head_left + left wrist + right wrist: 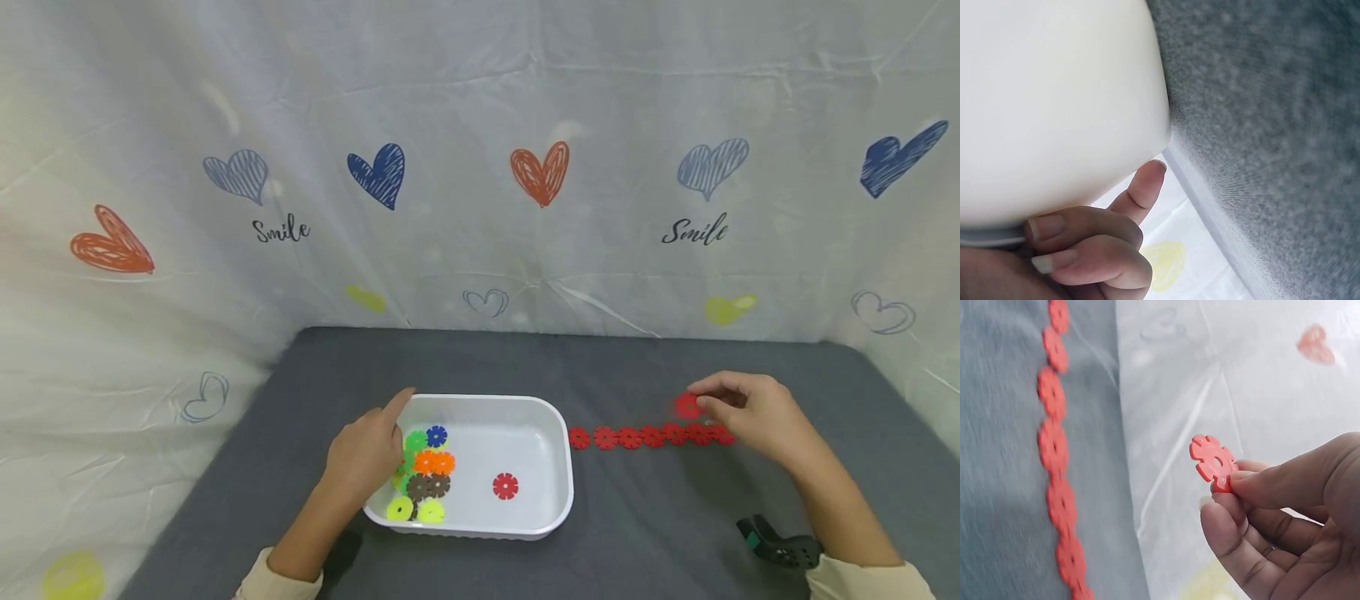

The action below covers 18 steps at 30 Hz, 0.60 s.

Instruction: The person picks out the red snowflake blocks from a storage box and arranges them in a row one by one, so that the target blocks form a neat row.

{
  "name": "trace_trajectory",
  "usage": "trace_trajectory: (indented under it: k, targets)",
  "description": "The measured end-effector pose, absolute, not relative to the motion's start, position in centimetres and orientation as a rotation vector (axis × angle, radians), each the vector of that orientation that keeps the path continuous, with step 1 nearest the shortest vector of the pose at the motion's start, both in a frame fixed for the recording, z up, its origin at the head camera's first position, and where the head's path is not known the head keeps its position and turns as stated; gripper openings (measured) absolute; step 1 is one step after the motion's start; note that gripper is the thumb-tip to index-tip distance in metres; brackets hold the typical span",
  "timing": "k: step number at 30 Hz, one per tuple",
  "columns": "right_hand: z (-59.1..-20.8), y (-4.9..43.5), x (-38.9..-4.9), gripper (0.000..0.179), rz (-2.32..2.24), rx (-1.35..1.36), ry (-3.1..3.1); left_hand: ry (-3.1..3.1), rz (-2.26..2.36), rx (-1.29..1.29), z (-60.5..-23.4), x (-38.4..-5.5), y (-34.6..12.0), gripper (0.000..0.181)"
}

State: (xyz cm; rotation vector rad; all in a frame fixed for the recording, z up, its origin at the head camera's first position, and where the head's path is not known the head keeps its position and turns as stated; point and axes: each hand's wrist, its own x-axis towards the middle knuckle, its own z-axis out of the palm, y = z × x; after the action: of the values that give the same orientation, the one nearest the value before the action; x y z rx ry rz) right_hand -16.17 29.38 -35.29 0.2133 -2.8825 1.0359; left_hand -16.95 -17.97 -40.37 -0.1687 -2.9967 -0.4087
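Note:
My right hand (767, 417) pinches a red notched plastic disc (1211, 459) between thumb and fingertips, above the table. Below it, a row of several red discs (628, 437) runs from beside the tray toward the right, many touching or overlapping. At the left end of the white plastic tray (551, 521), my left hand (362, 457) grips the rim, its index finger stretched along the corner. Inside the tray lie a lone red disc (506, 486) and, gathered at the left, orange discs (435, 462), brown discs (428, 486), yellow ones (431, 511), green ones and a blue disc (437, 436).
A dark grey cloth (637, 517) covers the table. Behind it hangs a pale curtain (450, 100) printed with hearts and the word Smile. A black strapped device (780, 546) sits by the right wrist.

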Motion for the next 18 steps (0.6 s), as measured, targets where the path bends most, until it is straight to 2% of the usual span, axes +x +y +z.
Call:
trace_trajectory:
  k: [18]
  targets:
    - [-37.8,38.0,-17.5,0.025,0.855,-0.126,-3.026,-3.011,-0.411,-0.155,-40.2,-16.9,-17.9,0.052]
